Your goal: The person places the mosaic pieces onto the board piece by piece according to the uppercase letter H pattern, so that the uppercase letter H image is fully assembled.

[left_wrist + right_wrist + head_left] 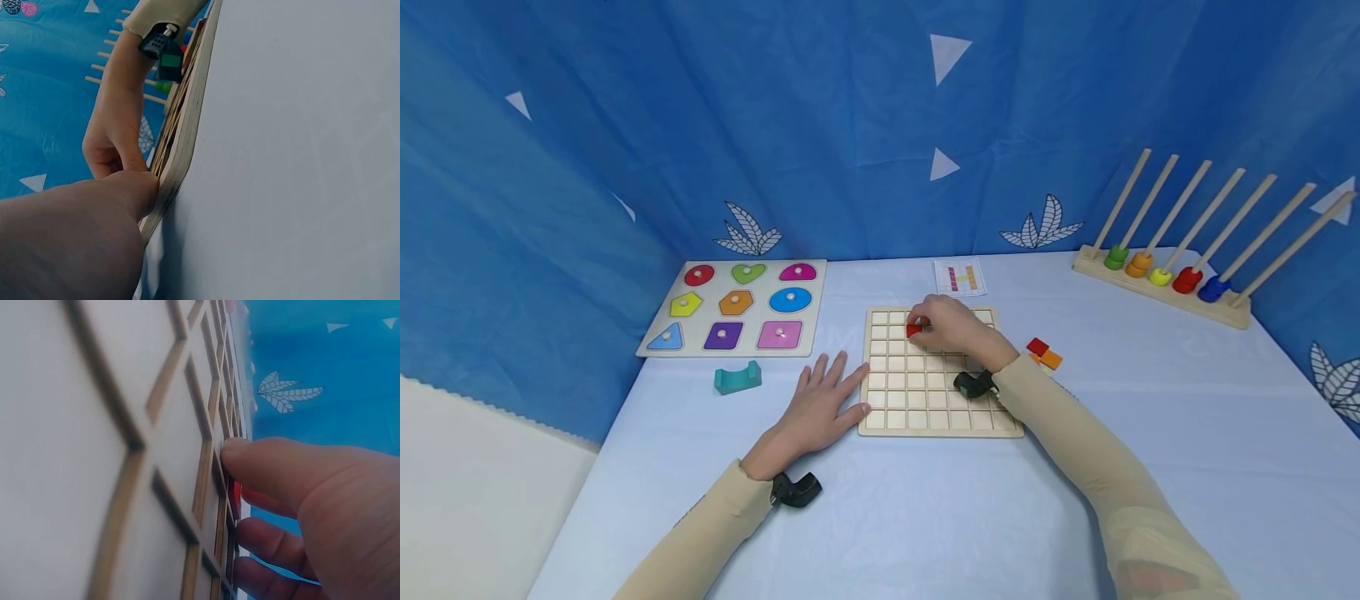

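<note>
A square wooden grid board (940, 433) lies flat on the table. Over its upper part, my right hand (953, 323) pinches a small red square tile (913, 331) at the cells. In the right wrist view the thumb reaches the grid strips, and the red tile (235, 499) shows between thumb and fingers, partly hidden. My left hand (822, 407) lies with spread fingers on the table, its fingertips at the board's left edge. The left wrist view shows the thumb (134, 190) against the board's side.
Loose red and orange tiles (1051, 359) lie right of the board. Behind it is a pattern card (977, 282). A knobbed shape puzzle (808, 333) and a teal curved block (737, 380) are at left. A peg rack (1232, 314) with coloured beads stands back right.
</note>
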